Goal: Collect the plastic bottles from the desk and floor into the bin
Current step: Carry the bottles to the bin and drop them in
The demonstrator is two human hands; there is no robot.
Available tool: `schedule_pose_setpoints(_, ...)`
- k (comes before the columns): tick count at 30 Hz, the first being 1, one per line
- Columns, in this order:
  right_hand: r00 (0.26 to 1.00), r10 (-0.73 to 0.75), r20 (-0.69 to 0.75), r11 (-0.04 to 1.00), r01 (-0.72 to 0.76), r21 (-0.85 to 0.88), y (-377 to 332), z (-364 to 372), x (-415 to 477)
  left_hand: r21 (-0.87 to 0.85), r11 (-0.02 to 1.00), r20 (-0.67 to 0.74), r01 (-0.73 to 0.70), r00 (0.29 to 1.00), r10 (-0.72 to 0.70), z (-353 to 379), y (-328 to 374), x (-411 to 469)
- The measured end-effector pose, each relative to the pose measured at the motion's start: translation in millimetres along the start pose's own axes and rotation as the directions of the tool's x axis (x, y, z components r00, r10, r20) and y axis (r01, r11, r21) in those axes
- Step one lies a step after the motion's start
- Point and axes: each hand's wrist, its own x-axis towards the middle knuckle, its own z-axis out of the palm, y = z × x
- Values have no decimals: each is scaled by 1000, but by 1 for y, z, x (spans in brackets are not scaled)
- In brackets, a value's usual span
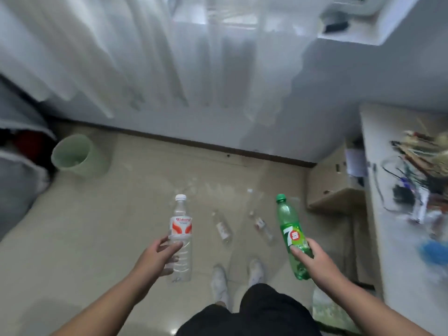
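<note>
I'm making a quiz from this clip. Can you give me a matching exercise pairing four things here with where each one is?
Things:
1. clear plastic water bottle with white cap
2. green plastic soda bottle
3. pale green round bin
4. two small clear bottles

Places:
A. lying on the floor ahead of the white shoes
B. in the right hand
C. standing on the floor, far left
D. in the left hand

Pairs: 1-D, 2-B, 3-C, 4-A

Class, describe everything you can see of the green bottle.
The green bottle is translucent plastic with a green screw cap on and a green label bearing a white "7" and a red dot. The right hand grips its lower half in the air, cap pointing away, tilted slightly left, above the floor beside the desk. Contents unclear.
</note>
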Motion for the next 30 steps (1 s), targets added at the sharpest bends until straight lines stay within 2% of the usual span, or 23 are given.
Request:
schedule_pose_setpoints(8,968,48,247,944,37,-329,-46,46,68,-304,950,-232,71,962,-146,-38,-61,-30)
schedule_pose_setpoints(15,907,58,418,814,200,-546,-138,108,107,-500,861,-357,90,885,-299,-67,-112,-63)
schedule_pose_setpoints(20,844,-36,535,733,386,-560,-242,199,111,-663,741,-378,106,806,-454,-101,-160,-71)
schedule_pose_setpoints(22,820,-84,566,708,449,-545,-283,242,110,-701,702,-347,125,800,-490,-121,-180,-65)
schedule_pose_setpoints(26,800,-118,588,702,486,-521,-350,324,109,-741,661,-332,119,791,-514,-176,-213,-37)
schedule_pose_setpoints(30,797,-92,597,698,479,-532,-391,385,109,-772,628,-313,104,797,-517,-251,-190,-11)
